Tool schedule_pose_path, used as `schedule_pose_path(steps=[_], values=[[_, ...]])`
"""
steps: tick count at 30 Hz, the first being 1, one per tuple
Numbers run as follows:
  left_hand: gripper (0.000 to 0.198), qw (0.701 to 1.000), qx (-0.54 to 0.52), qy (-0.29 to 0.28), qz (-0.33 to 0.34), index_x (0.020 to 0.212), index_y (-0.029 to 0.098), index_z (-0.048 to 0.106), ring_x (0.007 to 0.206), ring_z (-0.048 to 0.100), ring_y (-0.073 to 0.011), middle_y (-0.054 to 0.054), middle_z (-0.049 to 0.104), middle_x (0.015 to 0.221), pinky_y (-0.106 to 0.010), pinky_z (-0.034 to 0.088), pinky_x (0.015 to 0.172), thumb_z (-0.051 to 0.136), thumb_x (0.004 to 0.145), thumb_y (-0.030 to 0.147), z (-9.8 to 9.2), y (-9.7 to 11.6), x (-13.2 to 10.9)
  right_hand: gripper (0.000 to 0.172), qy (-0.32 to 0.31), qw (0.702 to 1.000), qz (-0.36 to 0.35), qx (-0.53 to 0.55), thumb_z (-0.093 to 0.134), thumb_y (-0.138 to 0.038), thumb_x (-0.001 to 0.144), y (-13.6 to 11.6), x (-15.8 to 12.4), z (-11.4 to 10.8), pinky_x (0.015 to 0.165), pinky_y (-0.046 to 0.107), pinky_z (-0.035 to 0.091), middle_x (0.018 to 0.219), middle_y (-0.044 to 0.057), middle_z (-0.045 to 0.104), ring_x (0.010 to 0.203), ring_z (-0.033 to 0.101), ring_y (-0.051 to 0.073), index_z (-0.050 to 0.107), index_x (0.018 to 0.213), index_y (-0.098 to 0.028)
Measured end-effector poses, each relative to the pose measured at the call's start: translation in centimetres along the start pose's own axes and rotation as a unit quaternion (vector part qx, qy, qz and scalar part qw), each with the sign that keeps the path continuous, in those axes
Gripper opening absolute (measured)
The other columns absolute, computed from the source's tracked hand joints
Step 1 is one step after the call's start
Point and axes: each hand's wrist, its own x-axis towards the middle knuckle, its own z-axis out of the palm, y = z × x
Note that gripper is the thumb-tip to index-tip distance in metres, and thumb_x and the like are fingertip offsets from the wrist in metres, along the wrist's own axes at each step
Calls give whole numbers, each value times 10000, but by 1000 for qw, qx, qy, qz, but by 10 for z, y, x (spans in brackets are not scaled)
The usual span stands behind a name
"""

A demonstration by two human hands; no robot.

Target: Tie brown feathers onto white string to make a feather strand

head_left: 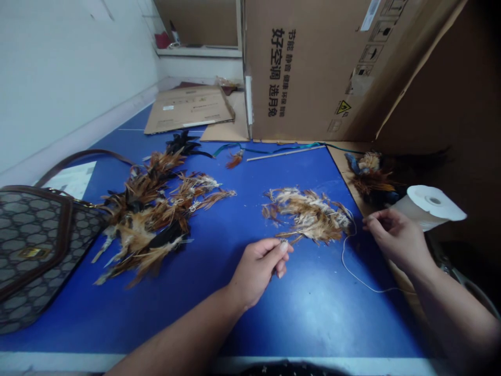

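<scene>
My left hand (pixel 261 265) rests on the blue table (pixel 305 308) with thumb and fingers pinched on the stem end of a tan feather bunch (pixel 309 213). My right hand (pixel 393 235) is to the right of the bunch, fingers pinched on a thin white thread (pixel 346 261). The thread loops down over the table and runs off toward the right. Just behind my right hand stands a white spool (pixel 430 204).
A big pile of brown, black and white feathers (pixel 151 214) lies at centre left. A patterned handbag (pixel 35 245) sits at the left edge. Dark feathers (pixel 376 180) lie at the right. A tall cardboard box (pixel 313 68), flat cardboard (pixel 188 108) and a thin stick (pixel 285 153) are at the back.
</scene>
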Motion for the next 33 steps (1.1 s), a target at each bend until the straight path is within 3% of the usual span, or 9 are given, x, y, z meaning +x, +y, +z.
schedule_pose_path(steps=[4,11,16,19,25,28,31,33], values=[[391,1000,7,2,1,958,129,785,588,520,-96,3,593,716,-279,393,598,814,938,518,-1,-1,1,354,-34,997,1,-64,721,-566,870,4,4,7,595,349,452,788,89,767,662,674,256,758,931,-219],[384,1000,15,2,2,971,127,786,587,519,-97,-4,598,732,-280,385,587,800,950,510,-2,-2,1,105,-56,993,-26,-96,686,-320,875,1,5,18,650,345,403,894,99,747,740,639,246,722,838,-229],[358,1000,14,-7,11,975,128,786,591,518,-96,-2,599,730,-277,395,593,788,962,486,-2,-3,1,114,3,999,-2,-44,685,-304,914,-8,2,3,675,368,441,876,138,754,711,652,240,703,923,-192],[356,1000,15,-7,12,976,127,785,592,521,-97,-1,599,724,-273,400,592,783,966,483,-2,-4,0,168,25,999,2,31,651,-355,978,-13,0,-5,648,342,486,817,101,757,643,664,207,687,1001,-193],[371,999,10,8,29,967,124,788,565,507,-80,1,603,742,-262,415,577,792,963,495,-1,-2,1,246,35,988,-65,138,705,-459,1012,-39,-15,-18,714,299,531,923,81,777,762,685,182,715,1025,-213],[368,998,7,38,59,972,129,792,554,506,-71,-14,645,797,-254,417,559,786,966,496,1,3,0,252,-47,968,-137,207,730,-469,1021,-63,-30,-20,793,300,575,923,71,784,816,726,192,735,1028,-218],[375,993,22,59,100,971,135,786,558,532,-81,-35,695,808,-259,438,571,732,1005,505,2,11,-3,291,-199,927,-152,280,685,-504,1057,-89,-48,-12,661,293,601,830,44,761,676,725,184,699,1115,-219],[387,990,56,59,118,991,139,793,562,554,-97,-16,667,711,-262,457,599,678,1040,505,2,16,-5,259,-257,910,-163,281,652,-474,1077,-105,-57,-1,594,282,583,801,30,743,637,704,177,693,1120,-222]])
